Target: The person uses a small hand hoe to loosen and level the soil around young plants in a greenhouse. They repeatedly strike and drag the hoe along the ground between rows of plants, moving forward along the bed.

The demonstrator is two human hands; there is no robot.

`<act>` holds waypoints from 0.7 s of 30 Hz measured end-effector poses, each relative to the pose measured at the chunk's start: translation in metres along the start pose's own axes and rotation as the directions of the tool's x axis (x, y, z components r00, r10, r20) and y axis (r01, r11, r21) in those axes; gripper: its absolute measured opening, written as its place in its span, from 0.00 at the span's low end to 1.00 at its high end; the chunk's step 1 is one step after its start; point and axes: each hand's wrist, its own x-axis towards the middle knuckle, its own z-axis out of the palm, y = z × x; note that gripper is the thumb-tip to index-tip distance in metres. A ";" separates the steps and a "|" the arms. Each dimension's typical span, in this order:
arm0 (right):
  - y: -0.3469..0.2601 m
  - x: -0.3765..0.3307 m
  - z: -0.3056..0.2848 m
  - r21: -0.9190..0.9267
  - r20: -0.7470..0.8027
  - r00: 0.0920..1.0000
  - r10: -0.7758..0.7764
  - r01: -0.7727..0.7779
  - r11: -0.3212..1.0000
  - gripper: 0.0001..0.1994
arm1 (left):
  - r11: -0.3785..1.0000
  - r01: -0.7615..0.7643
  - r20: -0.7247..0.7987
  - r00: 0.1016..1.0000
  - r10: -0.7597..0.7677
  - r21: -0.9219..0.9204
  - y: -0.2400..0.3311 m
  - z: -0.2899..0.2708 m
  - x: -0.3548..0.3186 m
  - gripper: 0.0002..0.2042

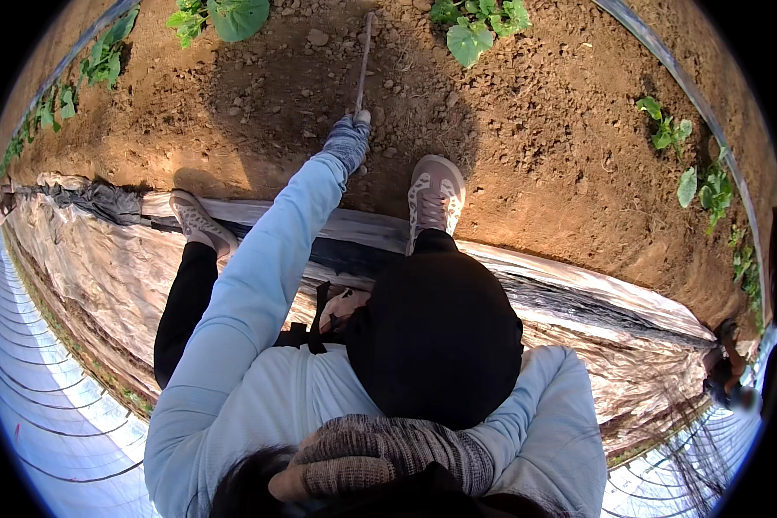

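My left hand [349,142], in a grey knit glove, reaches out over the brown soil and is closed around one end of a thin stick [366,60]. The stick points away from me, low over the soil between two leafy green seedlings, one on the left [238,17] and one on the right [470,39]. I cannot tell whether its far tip touches the ground. My right hand [380,457], gloved in grey knit with a brownish palm side, is drawn in close at the bottom edge. Its fingers are bent together, and dark hair and shadow hide what they may hold.
My bent knee [436,341] in black trousers takes up the middle. Two patterned shoes [437,194] stand at the bed's edge. Crumpled plastic sheeting [86,250] runs along the near side. More seedlings [665,129] grow at the right, beside a pale hose-like line [665,60].
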 end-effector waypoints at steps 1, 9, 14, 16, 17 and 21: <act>0.000 -0.001 0.000 -0.002 -0.004 1.000 0.000 0.000 1.000 0.20 | 0.998 0.040 0.047 0.998 -0.038 -0.052 0.002 0.003 -0.012 0.23; -0.001 -0.004 0.003 -0.002 0.020 1.000 0.007 -0.007 1.000 0.20 | 0.998 -0.010 0.143 0.990 0.019 -0.064 -0.035 0.010 -0.051 0.23; -0.001 -0.003 0.003 -0.013 0.027 1.000 0.003 -0.002 1.000 0.20 | 0.925 -0.366 0.063 0.930 0.361 0.107 -0.101 0.018 -0.074 0.25; 0.000 -0.006 -0.001 -0.028 0.002 1.000 0.003 -0.003 1.000 0.20 | 0.999 -0.045 0.152 0.988 0.040 0.027 -0.072 0.013 -0.113 0.25; 0.000 -0.008 0.000 -0.022 0.005 1.000 0.004 -0.004 1.000 0.19 | 0.992 0.126 0.191 0.974 -0.124 -0.002 -0.064 0.009 -0.132 0.25; -0.001 -0.006 0.001 -0.006 0.021 1.000 0.000 0.000 1.000 0.19 | 0.968 -0.236 0.035 0.972 0.234 0.083 -0.141 0.011 -0.135 0.24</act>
